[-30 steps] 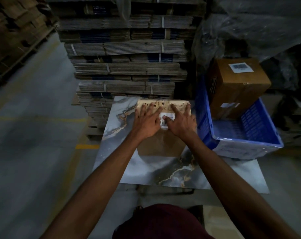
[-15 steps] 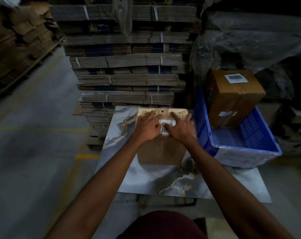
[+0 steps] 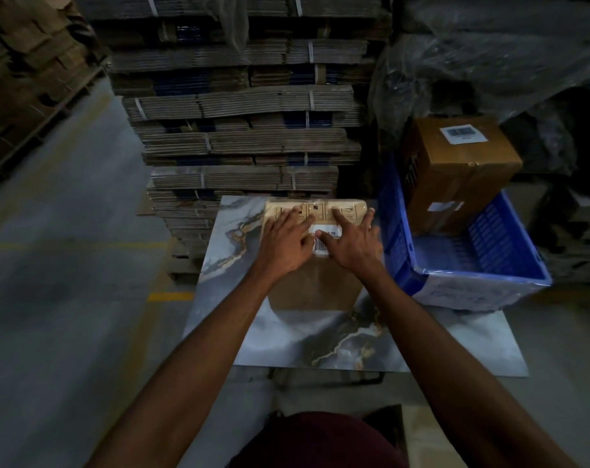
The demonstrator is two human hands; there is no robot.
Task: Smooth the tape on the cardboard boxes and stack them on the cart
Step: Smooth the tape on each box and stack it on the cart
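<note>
While pressed flat on top of the cardboard box [image 3: 315, 285], left hand [image 3: 287, 243] and right hand [image 3: 352, 243] both spread wide, fingers straight, gripping nothing. Thumbs nearly meeting over the white barcode label [image 3: 324, 239] in the middle of the lid. Fingertips reaching almost to the far edge, where the clear tape [image 3: 315, 205] wraps over.

Box sitting toward the far end of the marbled tabletop [image 3: 337, 336], far edge close to the table's back edge. Plenty of bare surface on the near side, a narrower strip on the left. Tight on the right though: blue crate [image 3: 482, 265] just beside the box, hanging over the table's right edge, second cardboard box [image 3: 455, 170] tilted inside it against the far wall. Bundled flat cardboard stacks [image 3: 246, 136] right behind the table. Open concrete floor [image 3: 60, 265] off to the left.
</note>
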